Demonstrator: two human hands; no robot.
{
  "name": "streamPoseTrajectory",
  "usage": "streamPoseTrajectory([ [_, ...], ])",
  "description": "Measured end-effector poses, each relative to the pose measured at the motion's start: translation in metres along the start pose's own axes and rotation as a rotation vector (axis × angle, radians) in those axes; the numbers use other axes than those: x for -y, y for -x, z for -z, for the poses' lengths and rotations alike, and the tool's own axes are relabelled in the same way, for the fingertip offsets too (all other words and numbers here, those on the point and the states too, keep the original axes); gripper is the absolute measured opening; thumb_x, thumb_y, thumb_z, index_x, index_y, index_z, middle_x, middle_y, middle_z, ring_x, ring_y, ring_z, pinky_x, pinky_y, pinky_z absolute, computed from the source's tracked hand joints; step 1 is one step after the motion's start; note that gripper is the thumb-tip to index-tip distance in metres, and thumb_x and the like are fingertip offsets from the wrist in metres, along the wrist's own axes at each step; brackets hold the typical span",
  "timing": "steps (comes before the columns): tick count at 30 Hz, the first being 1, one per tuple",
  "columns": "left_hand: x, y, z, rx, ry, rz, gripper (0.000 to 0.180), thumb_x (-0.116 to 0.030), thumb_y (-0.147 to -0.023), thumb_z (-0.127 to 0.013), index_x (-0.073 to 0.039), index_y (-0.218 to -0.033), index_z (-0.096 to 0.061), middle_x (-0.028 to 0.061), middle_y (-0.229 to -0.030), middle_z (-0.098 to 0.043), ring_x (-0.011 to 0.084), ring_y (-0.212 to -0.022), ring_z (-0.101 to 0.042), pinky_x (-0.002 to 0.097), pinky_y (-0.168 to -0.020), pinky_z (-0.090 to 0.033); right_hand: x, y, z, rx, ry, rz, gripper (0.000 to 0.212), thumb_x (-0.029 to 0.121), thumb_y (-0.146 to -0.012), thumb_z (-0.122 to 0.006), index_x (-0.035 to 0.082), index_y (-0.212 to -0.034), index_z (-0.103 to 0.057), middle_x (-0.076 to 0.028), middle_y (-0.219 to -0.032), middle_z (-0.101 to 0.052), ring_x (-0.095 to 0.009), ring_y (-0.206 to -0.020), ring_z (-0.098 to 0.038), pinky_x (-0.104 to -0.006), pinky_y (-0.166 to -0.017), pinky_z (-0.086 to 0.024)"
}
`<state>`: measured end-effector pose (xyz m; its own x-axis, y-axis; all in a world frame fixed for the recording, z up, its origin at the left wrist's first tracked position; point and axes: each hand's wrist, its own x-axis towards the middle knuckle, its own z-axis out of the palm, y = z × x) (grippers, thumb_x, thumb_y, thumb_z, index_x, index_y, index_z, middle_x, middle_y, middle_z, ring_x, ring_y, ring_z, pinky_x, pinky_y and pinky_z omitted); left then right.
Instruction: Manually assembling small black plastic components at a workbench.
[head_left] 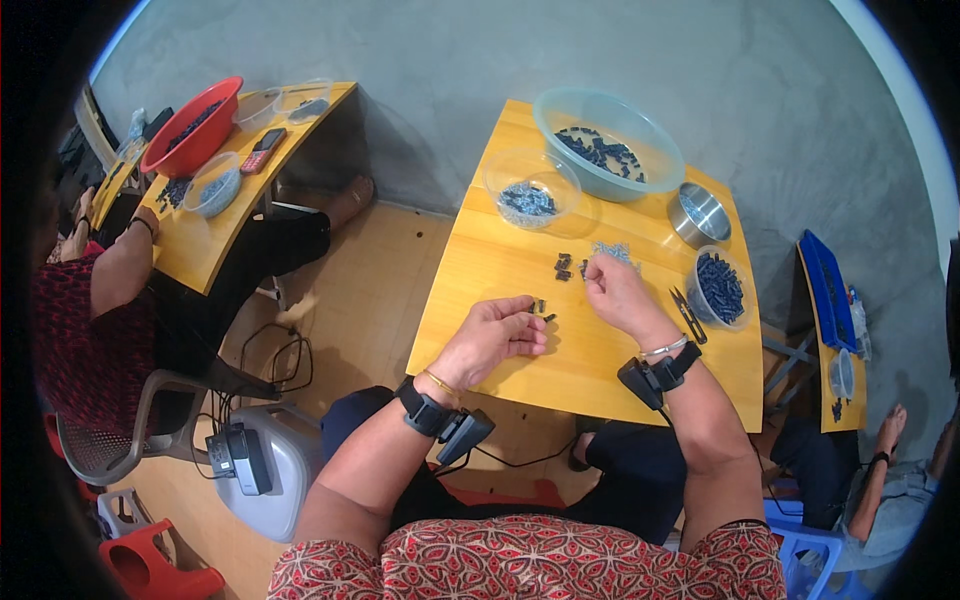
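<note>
Left fingers (514, 307) loosely curled beside a dark piece (541, 305); right fingers (598, 271) bunched; cannot tell whether either grips anything.

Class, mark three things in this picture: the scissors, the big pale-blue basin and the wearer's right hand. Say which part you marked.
Scissors (690, 316): head view, on the black handles.
Pale-blue basin (610, 112): head view, on the inner far wall.
Right hand (622, 298): head view, on the back.
</note>
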<state>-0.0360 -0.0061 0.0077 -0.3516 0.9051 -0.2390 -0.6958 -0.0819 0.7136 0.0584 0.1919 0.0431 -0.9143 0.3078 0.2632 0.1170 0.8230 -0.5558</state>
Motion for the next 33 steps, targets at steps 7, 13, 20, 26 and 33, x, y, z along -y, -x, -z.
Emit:
streamPoseTrajectory([
  [7, 0.002, 0.002, 0.000, 0.026, -0.013, -0.023, 0.038, -0.001, -0.089, -0.043, 0.008, -0.125, -0.032, 0.0157, -0.094, -0.056, 0.0237, -0.082, -0.059, 0.0332, -0.076, -0.051, 0.002, -0.016, -0.012, 0.005, 0.002, 0.090, 0.006, -0.001, -0.073, -0.052, 0.000, -0.080, -0.051, -0.014, -0.066, -0.054, -0.026, -0.059, -0.054, -0.0324, -0.057, -0.044],
  [13, 0.001, 0.002, -0.003, -0.002, -0.015, -0.017, 0.038, -0.001, -0.089, -0.043, 0.008, -0.124, -0.033, 0.0156, -0.094, -0.057, 0.0231, -0.080, -0.060, 0.0328, -0.076, -0.052, -0.010, -0.007, -0.017, 0.064, 0.156, 0.227, 0.014, -0.002, -0.074, -0.048, -0.001, -0.086, -0.055, -0.018, -0.076, -0.057, -0.037, -0.073, -0.055, -0.0391, -0.067, -0.046],
  [20, 0.003, -0.001, -0.004, -0.003, -0.023, -0.021, 0.037, -0.001, -0.088, -0.045, 0.008, -0.123, -0.035, 0.0154, -0.094, -0.057, 0.0226, -0.081, -0.060, 0.0327, -0.076, -0.052, 0.003, 0.024, 0.011, -0.004, -0.037, -0.024, 0.009, -0.002, -0.075, -0.050, -0.001, -0.083, -0.054, -0.016, -0.073, -0.056, -0.032, -0.070, -0.056, -0.0372, -0.064, -0.045],
  [26, 0.021, 0.026, -0.015, -0.221, -0.358, -0.301, 0.034, -0.001, -0.089, -0.046, 0.007, -0.121, -0.044, 0.0090, -0.093, -0.057, 0.0150, -0.080, -0.058, 0.0276, -0.074, -0.052, 0.062, 0.110, 0.005, 0.056, -0.078, -0.024, 0.004, 0.000, -0.077, -0.051, 0.001, -0.080, -0.051, -0.014, -0.073, -0.053, -0.032, -0.069, -0.055, -0.0373, -0.061, -0.044],
  [33, 0.022, 0.028, -0.012, -0.169, -0.279, -0.238, 0.032, -0.001, -0.088, -0.049, 0.006, -0.119, -0.046, 0.0089, -0.093, -0.057, 0.0147, -0.080, -0.059, 0.0292, -0.074, -0.053, 0.052, 0.114, -0.024, 0.032, 0.205, 0.183, 0.013, -0.003, -0.070, -0.048, 0.002, -0.081, -0.045, -0.016, -0.074, -0.052, -0.035, -0.075, -0.052, -0.0402, -0.069, -0.042],
])
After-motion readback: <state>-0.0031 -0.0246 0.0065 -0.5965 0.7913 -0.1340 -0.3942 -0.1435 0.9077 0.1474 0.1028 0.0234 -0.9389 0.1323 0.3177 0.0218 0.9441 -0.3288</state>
